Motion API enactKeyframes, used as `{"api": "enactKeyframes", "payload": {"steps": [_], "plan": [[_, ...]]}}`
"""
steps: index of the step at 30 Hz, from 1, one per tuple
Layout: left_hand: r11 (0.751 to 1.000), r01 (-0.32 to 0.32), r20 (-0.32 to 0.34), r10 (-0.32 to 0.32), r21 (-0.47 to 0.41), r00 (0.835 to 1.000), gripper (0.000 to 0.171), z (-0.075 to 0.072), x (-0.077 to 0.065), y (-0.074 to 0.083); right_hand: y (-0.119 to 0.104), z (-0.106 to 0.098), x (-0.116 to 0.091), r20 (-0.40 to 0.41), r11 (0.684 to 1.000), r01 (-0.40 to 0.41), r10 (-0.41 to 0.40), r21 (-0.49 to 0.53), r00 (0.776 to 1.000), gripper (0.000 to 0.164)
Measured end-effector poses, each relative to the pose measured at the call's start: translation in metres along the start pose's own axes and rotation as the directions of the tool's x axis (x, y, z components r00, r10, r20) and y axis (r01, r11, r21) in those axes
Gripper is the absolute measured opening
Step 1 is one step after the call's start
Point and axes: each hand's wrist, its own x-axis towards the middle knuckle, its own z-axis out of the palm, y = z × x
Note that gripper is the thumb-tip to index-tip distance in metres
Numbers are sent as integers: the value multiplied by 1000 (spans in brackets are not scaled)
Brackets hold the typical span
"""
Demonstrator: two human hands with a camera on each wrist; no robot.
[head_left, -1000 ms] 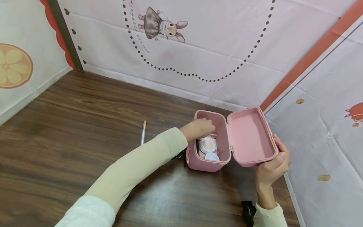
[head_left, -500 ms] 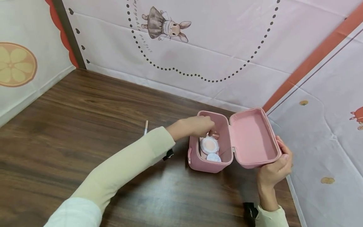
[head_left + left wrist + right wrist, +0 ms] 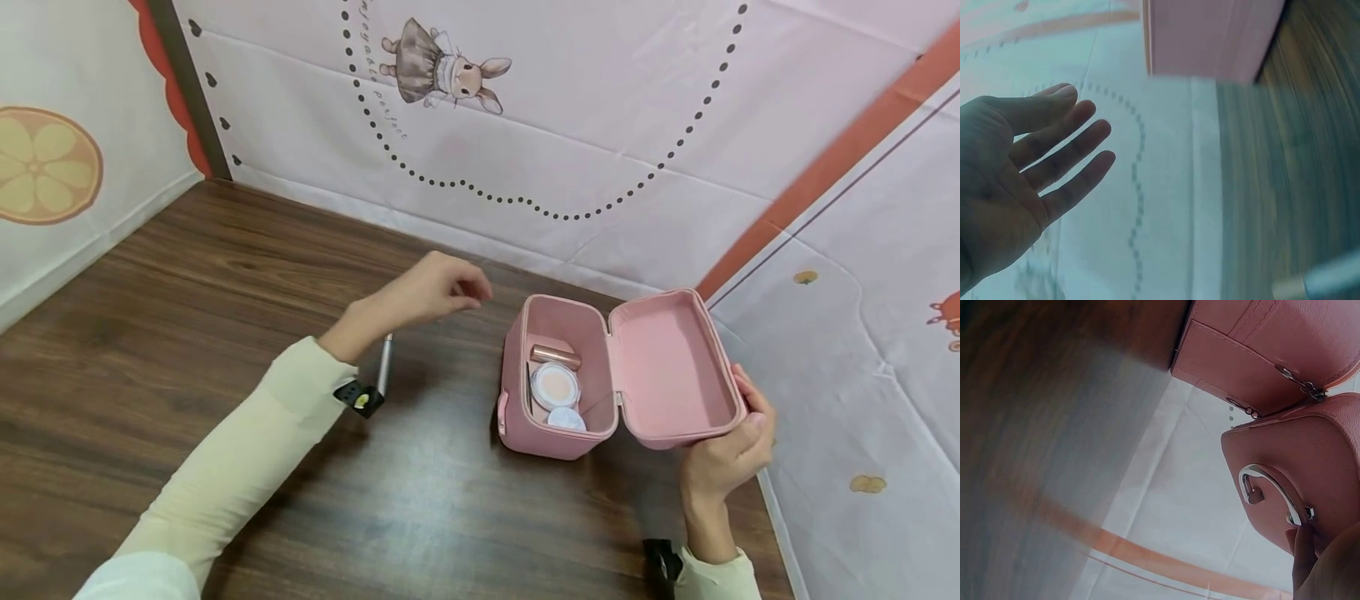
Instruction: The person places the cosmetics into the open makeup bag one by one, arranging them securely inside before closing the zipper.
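Observation:
A pink cosmetic case (image 3: 536, 440) stands on the table with its lid (image 3: 670, 371) tipped back to the right. Inside lie a rose-gold tube (image 3: 555, 357), a round compact (image 3: 555, 386) and a smaller white round item (image 3: 566, 419). My right hand (image 3: 723, 458) grips the lid's outer edge, thumb on the rim. In the right wrist view its fingers are by the metal-ended handle (image 3: 1279, 481) on the lid. My left hand (image 3: 431, 292) hovers left of the case, holding nothing, its fingers spread in the left wrist view. Partly behind its wrist lies a slim silver tube (image 3: 386, 362).
A dark wood-grain table (image 3: 442, 517) bears everything. Printed fabric walls (image 3: 570, 108) with a rabbit and a dotted line enclose it at the back and both sides, close behind the case and its lid.
My left hand has come up out of the case and moved left, with nothing in it. The rose-gold tube inside is now fully visible. My right hand stays on the lid.

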Motion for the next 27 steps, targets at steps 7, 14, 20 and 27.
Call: {"api": "enactKeyframes", "payload": {"steps": [7, 14, 20, 27], "plan": [[975, 220, -90, -222, -34, 971, 12, -16, -39, -34, 0, 1, -1, -4, 1000, -5, 6, 9, 1000, 38], [945, 323, -132, -326, -45, 936, 14, -11, -62, -54, -2, 3, -1, -19, 1000, -13, 14, 28, 1000, 38], [931, 363, -43, -364, -29, 931, 27, -7, -77, -77, -2, 4, -2, -21, 999, -18, 19, 33, 1000, 38], [948, 304, 135, -290, -99, 948, 38, 1, -84, -108, -3, 1, -1, -22, 999, -21, 22, 27, 1000, 38]]}}
